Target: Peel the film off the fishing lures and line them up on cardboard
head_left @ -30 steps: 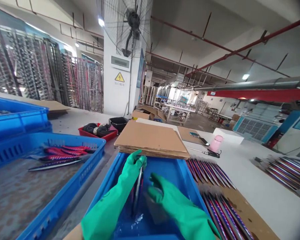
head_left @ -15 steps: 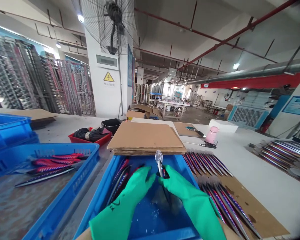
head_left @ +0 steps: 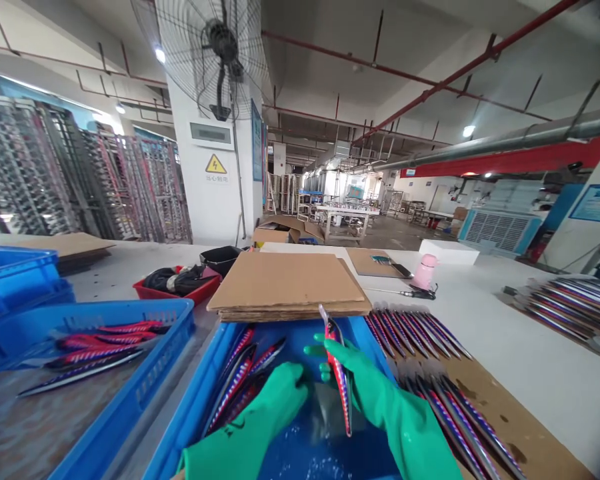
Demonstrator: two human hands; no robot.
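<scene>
My right hand point(head_left: 347, 363), in a green rubber glove, is closed around the upper part of a fishing lure point(head_left: 339, 380). The lure has a pink-red, purple and silver body; its clear lip points up and its tail slants down over the water. To the left, my gloved left hand point(head_left: 285, 390) has curled fingers, low over the blue water tub point(head_left: 177, 427); whether they hold anything is hidden. Beside that hand, several similar lures point(head_left: 235, 380) lie along the tub's left side.
Stacked cardboard sheets point(head_left: 285, 280) lie across the tub's far end. Rows of lures point(head_left: 415, 330) rest on cardboard at right, with another pile point(head_left: 570, 310) beyond. At left, a blue crate point(head_left: 165, 353) contains more lures. A pink bottle point(head_left: 424, 272) stands behind.
The lure in my right hand has turned from its dark edge to its pink-red side. My left hand's fingers, apart before, have curled in. The view has tilted up slightly.
</scene>
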